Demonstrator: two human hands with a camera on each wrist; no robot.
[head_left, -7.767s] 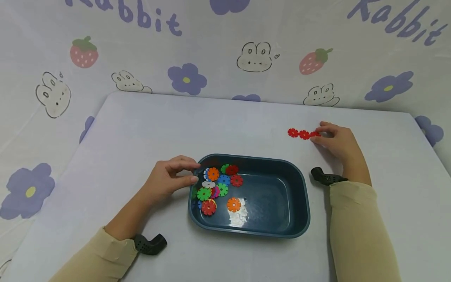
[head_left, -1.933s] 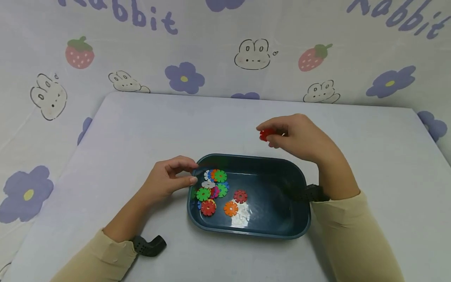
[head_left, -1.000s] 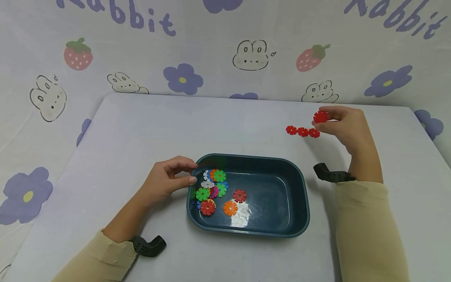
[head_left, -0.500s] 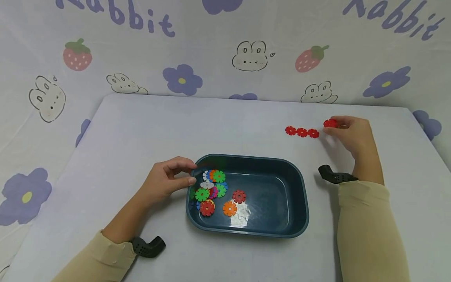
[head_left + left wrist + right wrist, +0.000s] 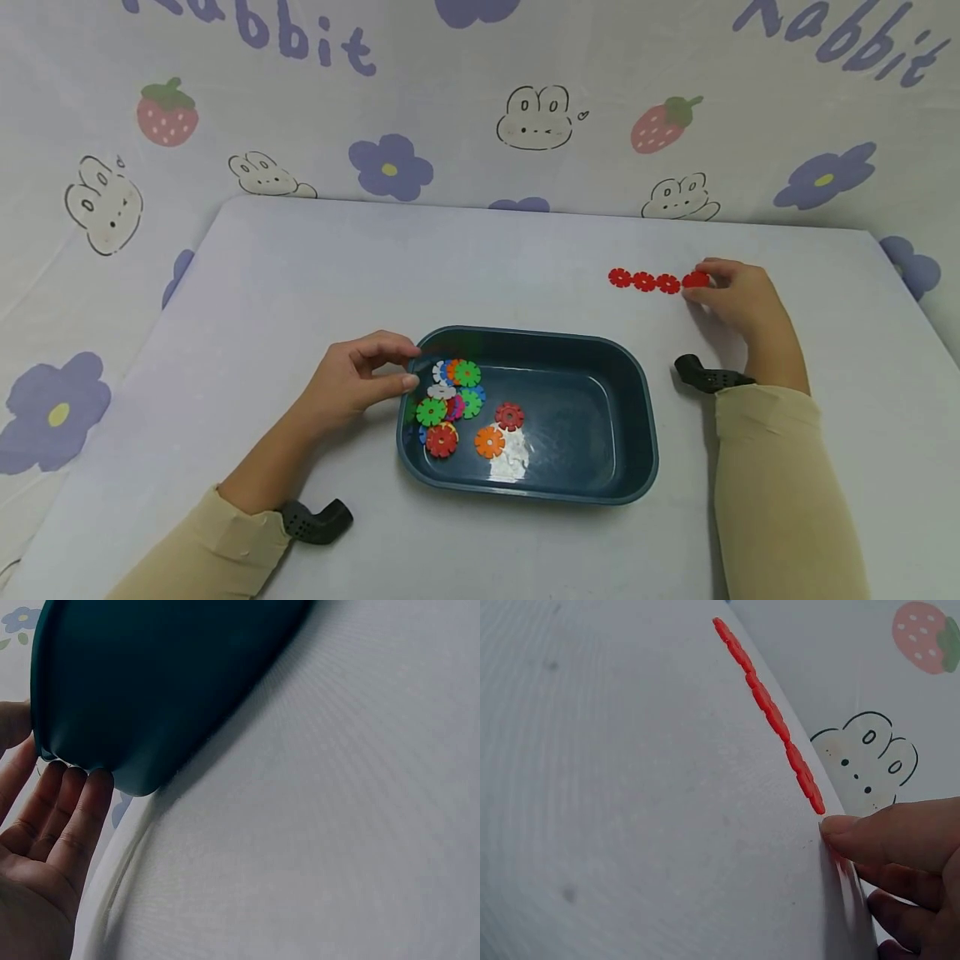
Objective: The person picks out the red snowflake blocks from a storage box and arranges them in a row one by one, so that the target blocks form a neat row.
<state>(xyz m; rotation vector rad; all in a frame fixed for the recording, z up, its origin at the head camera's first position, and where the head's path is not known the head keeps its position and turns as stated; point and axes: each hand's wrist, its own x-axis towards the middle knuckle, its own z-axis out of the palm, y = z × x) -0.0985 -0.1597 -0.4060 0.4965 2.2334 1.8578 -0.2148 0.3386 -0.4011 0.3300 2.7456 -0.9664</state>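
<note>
On the white table, three red notched plastic discs (image 5: 644,282) lie in a row at the back right, seen edge-on in the right wrist view as a red line (image 5: 769,709). My right hand (image 5: 742,304) pinches a fourth red disc (image 5: 695,282) between thumb and index finger at the row's right end. In the right wrist view the thumb mostly hides that disc. My left hand (image 5: 356,375) rests its fingertips against the left end of a dark teal tub (image 5: 528,497). Several coloured discs (image 5: 450,396) are gathered in the tub's left part.
An orange disc (image 5: 491,442) and a red disc (image 5: 510,416) lie apart from the pile inside the tub. A printed cloth (image 5: 442,100) hangs behind the table's back edge. Each wrist wears a black camera mount.
My right hand came from above the tub with a red disc, passed over the row, and lowered it at the right end. Earlier that hand was at the third disc. The left hand stays put.
</note>
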